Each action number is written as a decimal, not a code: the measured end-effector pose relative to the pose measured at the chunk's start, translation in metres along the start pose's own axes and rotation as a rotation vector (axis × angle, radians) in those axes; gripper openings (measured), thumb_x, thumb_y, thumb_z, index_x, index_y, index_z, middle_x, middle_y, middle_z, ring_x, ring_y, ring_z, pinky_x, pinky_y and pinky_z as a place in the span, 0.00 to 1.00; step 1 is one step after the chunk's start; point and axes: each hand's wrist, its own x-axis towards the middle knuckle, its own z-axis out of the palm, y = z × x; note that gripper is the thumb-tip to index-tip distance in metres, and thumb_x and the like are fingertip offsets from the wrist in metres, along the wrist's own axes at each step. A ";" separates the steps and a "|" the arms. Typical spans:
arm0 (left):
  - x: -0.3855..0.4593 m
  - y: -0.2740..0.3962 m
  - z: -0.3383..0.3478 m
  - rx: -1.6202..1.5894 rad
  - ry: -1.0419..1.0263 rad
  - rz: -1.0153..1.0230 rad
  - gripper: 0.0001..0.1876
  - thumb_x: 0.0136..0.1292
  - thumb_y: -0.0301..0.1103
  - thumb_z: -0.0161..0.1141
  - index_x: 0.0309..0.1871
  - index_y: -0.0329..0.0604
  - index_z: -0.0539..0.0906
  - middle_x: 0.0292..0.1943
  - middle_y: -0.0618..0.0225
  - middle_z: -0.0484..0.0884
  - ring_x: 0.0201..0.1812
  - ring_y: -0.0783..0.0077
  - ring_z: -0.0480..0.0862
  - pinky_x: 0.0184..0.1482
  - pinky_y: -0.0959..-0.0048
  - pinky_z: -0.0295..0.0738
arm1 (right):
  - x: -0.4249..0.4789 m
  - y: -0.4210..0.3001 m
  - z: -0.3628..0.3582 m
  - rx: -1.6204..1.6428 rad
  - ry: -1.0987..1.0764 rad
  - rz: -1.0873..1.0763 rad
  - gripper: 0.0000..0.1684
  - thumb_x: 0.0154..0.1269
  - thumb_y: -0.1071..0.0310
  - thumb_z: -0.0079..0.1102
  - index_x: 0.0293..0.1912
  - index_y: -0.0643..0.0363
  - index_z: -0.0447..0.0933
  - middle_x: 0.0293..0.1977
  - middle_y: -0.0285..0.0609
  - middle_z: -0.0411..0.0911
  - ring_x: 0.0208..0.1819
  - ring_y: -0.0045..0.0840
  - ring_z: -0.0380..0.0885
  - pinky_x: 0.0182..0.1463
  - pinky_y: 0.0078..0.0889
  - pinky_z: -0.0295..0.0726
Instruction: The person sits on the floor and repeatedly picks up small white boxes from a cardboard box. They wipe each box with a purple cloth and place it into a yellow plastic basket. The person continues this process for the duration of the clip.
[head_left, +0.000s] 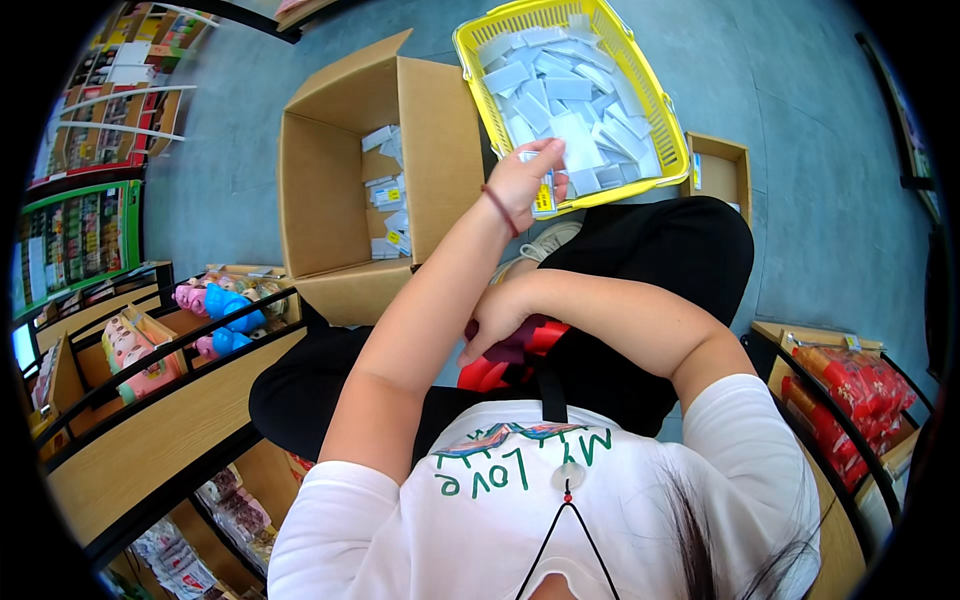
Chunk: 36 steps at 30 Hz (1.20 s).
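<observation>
My left hand (531, 176) is over the near left rim of a yellow plastic basket (679, 135), its fingers closed on a plastic price-tag holder (544, 193) with a yellow label. Many pale, clear-looking tag holders (568, 88) fill the basket in a loose pile. Under my left forearm, my right hand (499, 315) rests at my lap with bent fingers, against a dark maroon and red item (517, 345); whether it grips this is hidden. Left of the basket stands an open cardboard box (442, 150) with scattered tag holders (388, 196) inside, some with yellow labels.
A shallow cardboard tray (739, 172) sits on the floor right of the basket, with a tag at its left side. Black-railed wooden shelves (150, 397) with packaged goods stand at my left, and others with red packets (855, 405) at my right. My crossed legs lie close to box and basket.
</observation>
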 end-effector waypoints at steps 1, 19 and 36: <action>0.007 -0.008 0.004 0.072 0.055 -0.043 0.14 0.66 0.36 0.60 0.51 0.41 0.73 0.34 0.64 0.80 0.27 0.77 0.77 0.27 0.75 0.77 | 0.000 0.001 -0.001 0.003 0.001 -0.025 0.39 0.54 0.34 0.61 0.47 0.63 0.80 0.44 0.50 0.80 0.47 0.38 0.77 0.51 0.34 0.74; -0.080 0.033 -0.100 -0.165 0.023 0.083 0.17 0.66 0.25 0.53 0.58 0.38 0.69 0.44 0.54 0.81 0.32 0.76 0.78 0.28 0.77 0.75 | 0.012 0.018 -0.002 -0.063 0.216 0.055 0.28 0.55 0.42 0.64 0.38 0.59 0.81 0.31 0.46 0.81 0.35 0.36 0.80 0.41 0.36 0.78; -0.037 0.075 -0.329 0.781 0.685 -0.327 0.12 0.63 0.30 0.56 0.50 0.44 0.77 0.35 0.64 0.83 0.27 0.77 0.77 0.25 0.75 0.74 | 0.020 0.013 -0.052 0.643 0.495 0.092 0.12 0.60 0.62 0.64 0.42 0.56 0.79 0.37 0.35 0.79 0.41 0.19 0.76 0.47 0.24 0.76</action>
